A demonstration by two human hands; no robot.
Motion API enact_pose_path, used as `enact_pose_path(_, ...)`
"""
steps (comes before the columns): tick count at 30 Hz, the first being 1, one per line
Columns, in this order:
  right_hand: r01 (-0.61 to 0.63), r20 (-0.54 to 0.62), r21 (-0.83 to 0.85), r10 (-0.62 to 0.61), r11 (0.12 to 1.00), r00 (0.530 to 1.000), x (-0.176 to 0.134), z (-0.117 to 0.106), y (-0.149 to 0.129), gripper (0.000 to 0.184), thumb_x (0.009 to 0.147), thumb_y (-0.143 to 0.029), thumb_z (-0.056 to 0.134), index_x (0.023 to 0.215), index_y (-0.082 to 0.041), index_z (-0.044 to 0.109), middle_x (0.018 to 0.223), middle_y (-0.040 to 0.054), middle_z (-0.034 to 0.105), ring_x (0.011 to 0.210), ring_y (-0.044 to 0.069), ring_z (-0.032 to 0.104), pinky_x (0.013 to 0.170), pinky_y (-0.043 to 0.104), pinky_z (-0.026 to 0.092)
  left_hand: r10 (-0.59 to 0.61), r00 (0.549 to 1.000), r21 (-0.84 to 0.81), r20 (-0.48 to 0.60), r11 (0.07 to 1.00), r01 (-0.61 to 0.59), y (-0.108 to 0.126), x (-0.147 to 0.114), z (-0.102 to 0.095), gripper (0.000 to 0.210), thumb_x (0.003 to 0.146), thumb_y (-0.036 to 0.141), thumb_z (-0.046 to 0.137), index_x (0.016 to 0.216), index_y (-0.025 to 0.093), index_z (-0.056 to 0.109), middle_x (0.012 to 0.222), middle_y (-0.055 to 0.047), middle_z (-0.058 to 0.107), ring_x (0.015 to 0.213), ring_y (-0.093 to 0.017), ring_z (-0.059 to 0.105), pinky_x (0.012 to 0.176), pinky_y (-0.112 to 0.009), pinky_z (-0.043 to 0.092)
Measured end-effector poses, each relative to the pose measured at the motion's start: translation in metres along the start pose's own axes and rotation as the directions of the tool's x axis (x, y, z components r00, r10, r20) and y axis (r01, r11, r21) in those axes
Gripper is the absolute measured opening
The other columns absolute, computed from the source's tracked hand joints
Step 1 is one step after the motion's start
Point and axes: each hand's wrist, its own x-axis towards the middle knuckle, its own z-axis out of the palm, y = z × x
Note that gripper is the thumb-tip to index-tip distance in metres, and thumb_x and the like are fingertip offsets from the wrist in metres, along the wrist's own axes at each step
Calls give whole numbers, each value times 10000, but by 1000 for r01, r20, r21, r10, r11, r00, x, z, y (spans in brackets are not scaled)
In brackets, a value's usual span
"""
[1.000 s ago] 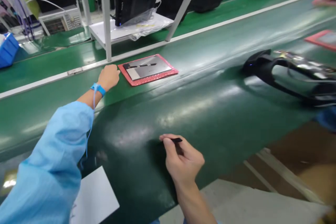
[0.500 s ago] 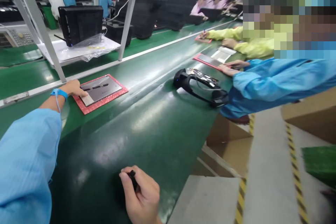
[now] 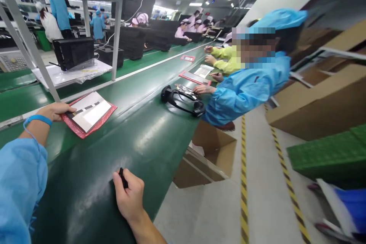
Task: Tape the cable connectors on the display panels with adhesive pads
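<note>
While the left hand point(image 3: 57, 112) pinches the pink wrap point(image 3: 108, 114), the right hand point(image 3: 130, 195) curls around a black stick point(image 3: 124, 179).
The flat panel point(image 3: 93, 113) sits on the wrap, toward the far side of the green table point(image 3: 94, 160).

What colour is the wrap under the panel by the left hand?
The wrap is pinkish red; head view.

Left hand point(image 3: 58, 111) pinches the left corner of a red wrap point(image 3: 74, 128); flat panel point(image 3: 93, 113) lies on the wrap. Right hand point(image 3: 130, 192), well apart from the panel, grips a small black tool point(image 3: 123, 178). Black headset point(image 3: 173, 101) on green desk point(image 3: 148, 133), near co-worker's blue sleeve point(image 3: 243, 91). Monitor point(image 3: 73, 53) on white shelf point(image 3: 45, 79). Open cardboard box point(image 3: 221, 148) below desk edge.
</note>
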Motion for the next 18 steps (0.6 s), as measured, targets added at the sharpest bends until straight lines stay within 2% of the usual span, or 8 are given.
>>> enact_pose_path(2, -38, -19, 31, 39, 999, 999, 0, 1, 3, 428, 1036, -313, 611, 656, -208, 446, 574, -67, 412, 507, 82, 404, 536, 249, 307, -117, 992, 11, -47, 993, 118, 15, -15, 9, 379, 1044, 405, 726, 1333, 166, 672, 1318, -99, 691, 1125, -244, 712, 954, -443, 647)
enact_pose_path(4, -98, -52, 74, 102, 992, 993, 1, 2, 6, 469, 1034, -379, 623, 634, -208, 447, 564, -63, 423, 505, 88, 410, 537, 252, 311, -159, 983, -7, -94, 987, 159, 29, -33, 19, 368, 1045, 394, 725, 1326, 162, 673, 1303, -99, 695, 1106, -235, 715, 934, -429, 652)
enact_pose_path(7, -222, -140, 163, 245, 961, 959, 4, 1, 13, 484, 1029, -499, 631, 657, -202, 543, 590, -35, 527, 542, 115, 490, 558, 252, 374, -104, 982, -87, -158, 992, 91, 38, -74, 31, 333, 1051, 376, 723, 1295, 154, 679, 1236, -84, 712, 1021, -201, 726, 863, -375, 661)
enact_pose_path(9, -304, -217, 240, 356, 922, 909, 8, 2, 19, 487, 1008, -573, 651, 712, -187, 619, 637, -6, 608, 594, 139, 564, 586, 255, 430, -46, 981, -147, -186, 989, 18, 28, -112, 37, 293, 1056, 331, 715, 1284, 149, 681, 1168, -73, 734, 955, -181, 738, 820, -349, 667)
enact_pose_path(11, -364, -289, 327, 459, 872, 840, 15, 3, 27, 505, 997, -625, 659, 767, -176, 646, 674, 6, 645, 618, 149, 606, 590, 259, 466, 2, 979, -202, -202, 978, -44, 5, -158, 41, 229, 1045, 241, 699, 1249, 137, 697, 1071, -70, 770, 912, -188, 758, 801, -344, 678)
enact_pose_path(14, -412, -330, 445, 573, 795, 750, 24, 3, 36, 470, 1051, -591, 646, 853, -165, 639, 727, -16, 639, 614, 121, 609, 585, 247, 504, 21, 977, -266, -214, 961, -79, -50, -232, 48, 172, 981, 167, 697, 1146, 139, 734, 979, -77, 809, 943, -231, 787, 834, -353, 688)
enact_pose_path(18, -448, -294, 529, 651, 721, 700, 25, -4, 43, 358, 1086, -480, 663, 956, -146, 660, 802, -22, 633, 662, 106, 616, 641, 250, 564, -30, 981, -307, -192, 951, -31, -131, -321, 63, 255, 901, 282, 783, 1139, 197, 746, 1112, -75, 825, 1070, -257, 789, 924, -370, 672)
